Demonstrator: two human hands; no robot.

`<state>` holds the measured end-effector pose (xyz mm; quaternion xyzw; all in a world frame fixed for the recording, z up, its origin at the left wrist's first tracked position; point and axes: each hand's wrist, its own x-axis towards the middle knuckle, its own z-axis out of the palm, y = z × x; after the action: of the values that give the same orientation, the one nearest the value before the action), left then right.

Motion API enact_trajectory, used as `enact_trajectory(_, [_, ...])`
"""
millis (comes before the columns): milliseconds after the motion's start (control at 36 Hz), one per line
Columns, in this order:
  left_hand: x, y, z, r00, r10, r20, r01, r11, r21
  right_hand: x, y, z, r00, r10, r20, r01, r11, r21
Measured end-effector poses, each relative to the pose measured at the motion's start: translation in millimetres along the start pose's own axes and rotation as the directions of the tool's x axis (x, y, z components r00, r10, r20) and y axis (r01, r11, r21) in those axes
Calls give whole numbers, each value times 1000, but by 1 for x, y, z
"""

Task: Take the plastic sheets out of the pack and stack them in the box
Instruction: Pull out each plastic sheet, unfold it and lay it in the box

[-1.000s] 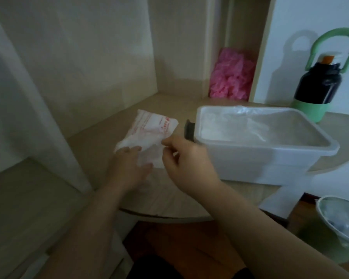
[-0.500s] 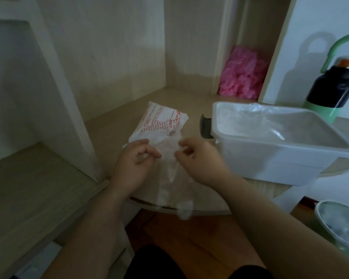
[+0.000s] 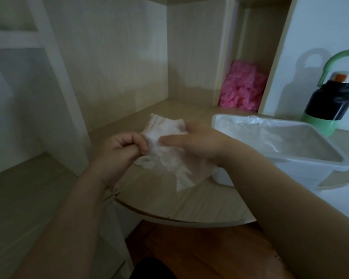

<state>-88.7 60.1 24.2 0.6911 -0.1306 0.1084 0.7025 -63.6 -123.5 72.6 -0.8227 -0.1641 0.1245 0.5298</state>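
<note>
The pack (image 3: 165,125) is up between both hands, just left of the box (image 3: 302,160). The right hand (image 3: 197,141) grips it, thumb across the front. The left hand (image 3: 121,150) pinches a plastic sheet (image 3: 179,172) that trails diagonally down-right towards the desk (image 3: 189,204). The pack's printed end points away.

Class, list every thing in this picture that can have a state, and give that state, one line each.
Left hand, fingers curled, pinching the sheet.
Right hand, thumb and fingers gripping the pack.
Pack, held, with the sheet seemingly partly out.
Sheet, crumpled, hanging below the hands.
Box, no lid on, clear plastic inside.
Bottle, upright, cap on.
</note>
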Motion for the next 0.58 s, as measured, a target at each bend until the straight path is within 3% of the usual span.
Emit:
enact_trajectory(111, [9,10,10,996,-26,86,40,986,-159,3,7,-11,988,-35,-150,72,967,245])
enact_trajectory(222, [21,13,34,986,-87,141,125,949,-288,-3,5,-25,950,-106,-295,172,963,209])
enact_trajectory(333, [36,11,58,971,-159,178,186,971,-150,-13,2,-49,910,-175,-375,215,974,68])
enact_trajectory(444, [64,19,70,989,-147,-35,140,978,-154,-19,8,-85,853,-133,-505,175,984,37])
enact_trajectory(528, [90,22,69,946,-41,-321,101,980,173,-23,18,-114,791,-94,-605,98,995,-28])
enact_trajectory(583, [98,26,74,891,109,-441,83,915,394,-25,27,-131,764,-61,-642,28,998,-62])
